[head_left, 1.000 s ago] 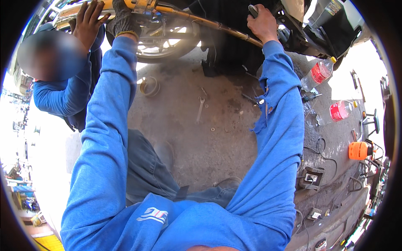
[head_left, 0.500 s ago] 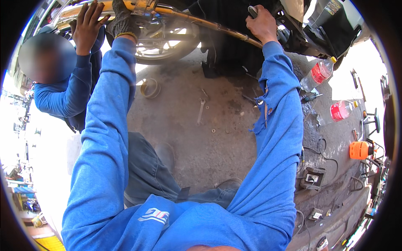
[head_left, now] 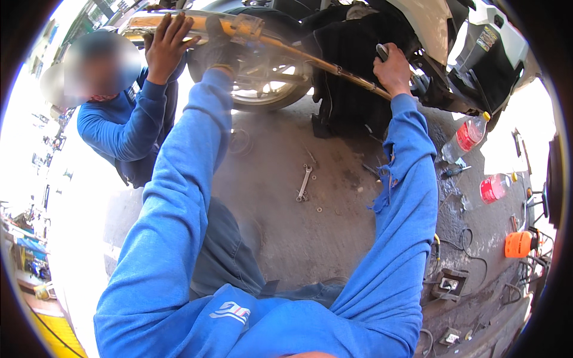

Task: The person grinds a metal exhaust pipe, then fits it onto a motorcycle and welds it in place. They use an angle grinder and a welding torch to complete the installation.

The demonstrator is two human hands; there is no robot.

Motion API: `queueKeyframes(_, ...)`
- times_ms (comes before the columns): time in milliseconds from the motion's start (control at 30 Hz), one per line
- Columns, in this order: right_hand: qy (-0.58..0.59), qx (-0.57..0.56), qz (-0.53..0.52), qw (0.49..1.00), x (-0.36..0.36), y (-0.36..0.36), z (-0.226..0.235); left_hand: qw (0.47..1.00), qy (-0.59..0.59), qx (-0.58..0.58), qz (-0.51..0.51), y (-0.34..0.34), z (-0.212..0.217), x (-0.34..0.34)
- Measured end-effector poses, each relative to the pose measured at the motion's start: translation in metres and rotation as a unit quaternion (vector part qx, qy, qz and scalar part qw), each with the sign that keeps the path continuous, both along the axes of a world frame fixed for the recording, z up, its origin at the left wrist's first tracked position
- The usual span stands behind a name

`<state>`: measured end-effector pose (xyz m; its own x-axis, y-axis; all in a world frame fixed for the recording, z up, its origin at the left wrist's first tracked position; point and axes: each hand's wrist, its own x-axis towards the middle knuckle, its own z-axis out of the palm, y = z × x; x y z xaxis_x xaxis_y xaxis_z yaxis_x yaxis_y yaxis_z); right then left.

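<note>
A long golden-brown exhaust pipe (head_left: pixel 334 67) slants across the top, its thick muffler end at the left. My left hand (head_left: pixel 218 51), in a dark, hazy-looking glove, is closed around the pipe near the muffler. Bare, my right hand (head_left: pixel 395 70) grips the pipe's thin end; a dark rounded piece with a pale rim (head_left: pixel 382 52) pokes out of the fingers, seemingly the pipe's bent tip. My wrist hides the joint between them. A co-worker's bare hand (head_left: pixel 169 49) lies with spread fingers on the muffler, left of my glove.
Behind the pipe stand a motorcycle wheel (head_left: pixel 268 95) and black cloth (head_left: pixel 349 83). A wrench (head_left: pixel 304 182) and small nuts lie on the ground. To the right are two red-labelled bottles (head_left: pixel 467 136), an orange container (head_left: pixel 518 244), cables and a socket box (head_left: pixel 449 284).
The view has shifted, so everything appears lower and further right. Both my hands and the co-worker's hand keep their places on the pipe.
</note>
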<state>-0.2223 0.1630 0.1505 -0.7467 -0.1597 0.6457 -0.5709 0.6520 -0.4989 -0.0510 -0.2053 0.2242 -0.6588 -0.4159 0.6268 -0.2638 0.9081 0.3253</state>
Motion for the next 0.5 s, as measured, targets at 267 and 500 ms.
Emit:
queueKeyframes(267, 0.033, -0.017, 0.015, 0.999, -0.001, 0.002, -0.008, 0.996, 0.028, 0.090, 0.013, 0.017, -0.003, 0.000)
queueKeyframes(500, 0.049, -0.019, 0.024, 0.998, 0.000, 0.004, -0.008, 0.992, 0.040, 0.121, 0.020, 0.015, 0.001, 0.003)
